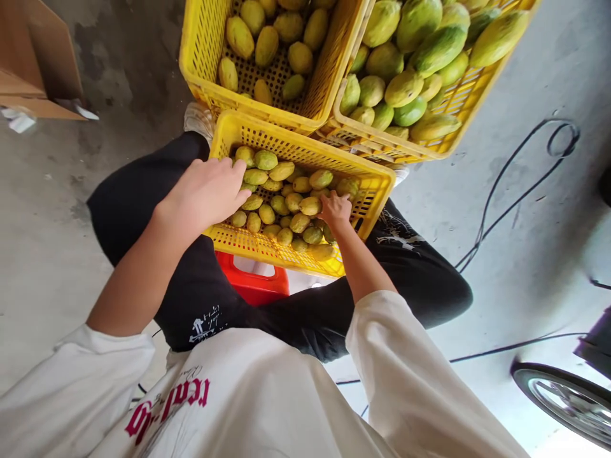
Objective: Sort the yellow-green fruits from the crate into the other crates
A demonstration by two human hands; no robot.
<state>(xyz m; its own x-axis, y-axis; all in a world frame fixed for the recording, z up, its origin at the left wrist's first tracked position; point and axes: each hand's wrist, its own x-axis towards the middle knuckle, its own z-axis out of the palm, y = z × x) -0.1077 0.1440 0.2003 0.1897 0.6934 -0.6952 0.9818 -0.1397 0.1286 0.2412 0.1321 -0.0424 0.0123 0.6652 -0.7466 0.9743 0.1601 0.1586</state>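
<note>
A yellow plastic crate sits in front of me between my knees, with many small green-yellow oval fruits in it. My left hand reaches over the crate's left end. Its thumb and fingers are apart beside the fruits there, and some fingertips are hidden. Inside the right part of the crate, my right hand rests palm down among the fruits, fingers spread. Its thumb side touches a yellowish fruit, and its fingertips are close to a greener fruit.
Behind stand two more yellow crates: the left crate holds similar fruits, the right crate larger ones. A red stool shows below the near crate. A cardboard box is at far left; a black cable and wheel are at right.
</note>
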